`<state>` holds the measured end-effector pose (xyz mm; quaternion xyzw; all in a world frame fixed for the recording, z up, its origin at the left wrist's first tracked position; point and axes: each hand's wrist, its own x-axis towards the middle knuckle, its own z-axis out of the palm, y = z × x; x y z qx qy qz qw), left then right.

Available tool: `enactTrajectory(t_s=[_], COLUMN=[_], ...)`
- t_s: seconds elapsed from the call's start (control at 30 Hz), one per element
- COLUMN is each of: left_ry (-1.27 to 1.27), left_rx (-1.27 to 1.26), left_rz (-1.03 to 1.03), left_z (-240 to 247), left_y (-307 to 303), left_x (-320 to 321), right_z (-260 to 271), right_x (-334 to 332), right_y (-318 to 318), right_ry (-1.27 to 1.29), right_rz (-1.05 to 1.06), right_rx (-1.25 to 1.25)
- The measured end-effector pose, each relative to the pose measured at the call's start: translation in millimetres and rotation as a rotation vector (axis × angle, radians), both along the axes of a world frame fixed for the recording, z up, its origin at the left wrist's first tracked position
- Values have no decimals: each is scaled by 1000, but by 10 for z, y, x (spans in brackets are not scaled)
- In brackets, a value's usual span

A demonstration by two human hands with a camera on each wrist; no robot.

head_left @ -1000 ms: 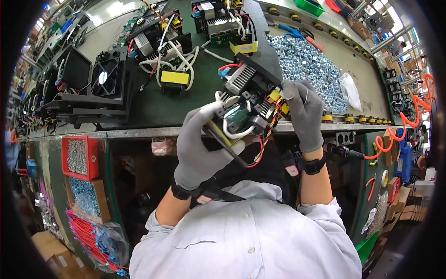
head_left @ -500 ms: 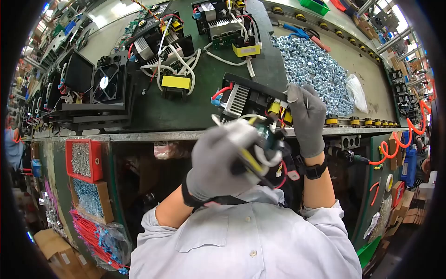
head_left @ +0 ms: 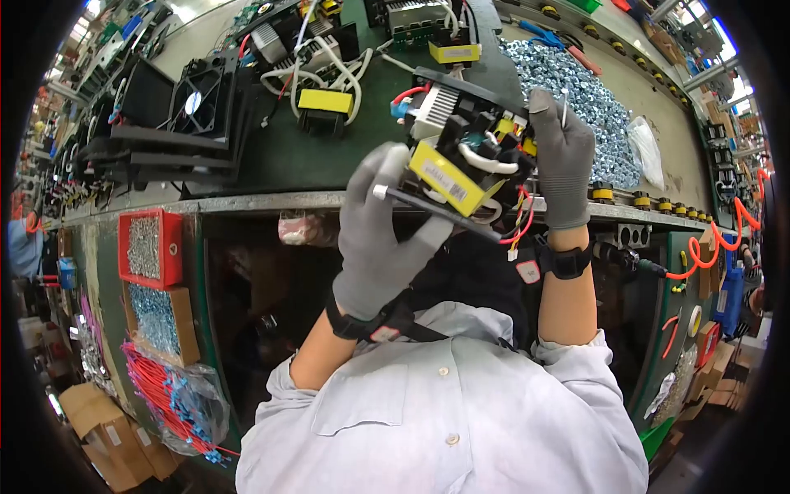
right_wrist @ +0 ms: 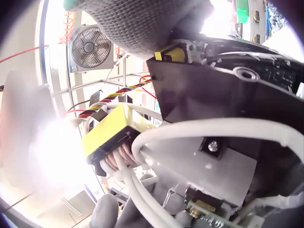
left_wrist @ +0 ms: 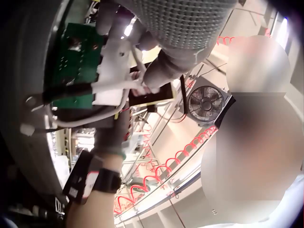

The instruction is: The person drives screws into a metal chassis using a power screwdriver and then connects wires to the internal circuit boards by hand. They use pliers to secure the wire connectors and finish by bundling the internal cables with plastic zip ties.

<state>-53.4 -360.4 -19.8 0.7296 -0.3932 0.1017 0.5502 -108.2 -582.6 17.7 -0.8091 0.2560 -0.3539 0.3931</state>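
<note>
Both hands wear grey gloves and hold one electronic power unit (head_left: 436,107) above the bench's front edge. The unit has a finned heat sink, a black housing, white cables and a yellow transformer (head_left: 451,179) with a printed label. My left hand (head_left: 374,239) grips the transformer end, fingers at its upper left and thumb below. In the left wrist view a white cable (left_wrist: 114,85) with a ring terminal runs by those fingers. My right hand (head_left: 564,156) grips the unit's right end, with a thin pale stick (head_left: 564,107) beside its fingers. Loose coloured wires (head_left: 520,218) hang beneath.
Similar units (head_left: 325,100) stand at the back of the bench (head_left: 271,177), left of a heap of small metal parts (head_left: 568,99). Stacked black fan housings (head_left: 193,107) are at left. Below stand a red screw bin (head_left: 151,249) and bagged red wires (head_left: 169,395).
My left hand, blurred and lower half a second ago, now holds the transformer with its labelled yellow face turned up. The unit has tilted; my right hand keeps hold of its right end.
</note>
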Motion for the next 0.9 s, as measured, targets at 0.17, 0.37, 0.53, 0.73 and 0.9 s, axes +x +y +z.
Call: enactTrajectory(t_s=[0.17,0.37,0.53,0.73,0.9], left_ry=[437,316,-249,-248,-10], left_rx=[-100,86,61,131,98], left_rz=[-258,-210,-7,153,208], left_z=[-156,-88,-125,-77,-6], left_y=[89,190,390,153,-272], left_x=[422,525,213,-279,-436], right_z=[-47,-46,-25,-39,5], right_x=[35,44,14,52,39], right_y=[-22,-50,-18,-52,-12], right_ry=[-56,-43,-15,-28,62], right_rz=[-33,-97,-87,-93,-92], right_rx=[-29,-68,-35,-29,-94])
